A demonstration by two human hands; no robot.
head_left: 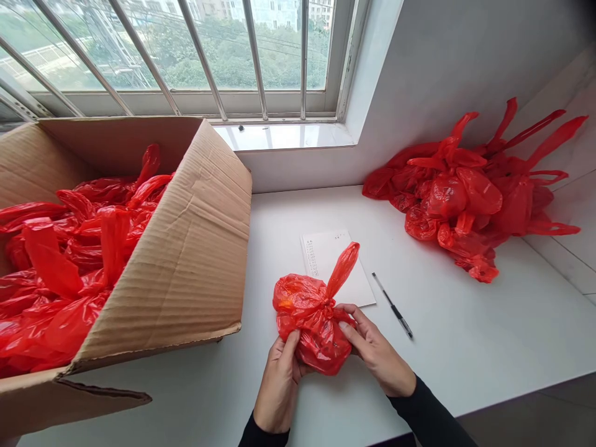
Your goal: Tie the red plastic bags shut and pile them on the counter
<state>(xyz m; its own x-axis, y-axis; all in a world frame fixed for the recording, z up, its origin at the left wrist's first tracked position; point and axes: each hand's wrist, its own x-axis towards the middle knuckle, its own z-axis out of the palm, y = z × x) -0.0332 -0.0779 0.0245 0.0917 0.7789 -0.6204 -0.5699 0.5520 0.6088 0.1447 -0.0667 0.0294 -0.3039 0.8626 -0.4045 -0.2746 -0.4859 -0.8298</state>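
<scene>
A knotted red plastic bag (321,329) is held between my two hands over the front of the white table. Its tied handle sticks up to the upper right, and something orange shows faintly through its left side. My left hand (280,379) grips the bag's lower left, thumb on top and fingers underneath. On the right side, my right hand (372,347) pinches the plastic below the knot with thumb and fingers. Behind the bag lies a white paper pad (347,273) with small writing, partly covered by the bag. A black pen (393,306) rests to its right.
At the left stands an open cardboard box (186,248) full of red plastic bags (69,267). Several more tied red bags (470,192) are heaped at the back right against the wall. A barred window (186,56) and its sill (288,135) are behind the white table (465,335).
</scene>
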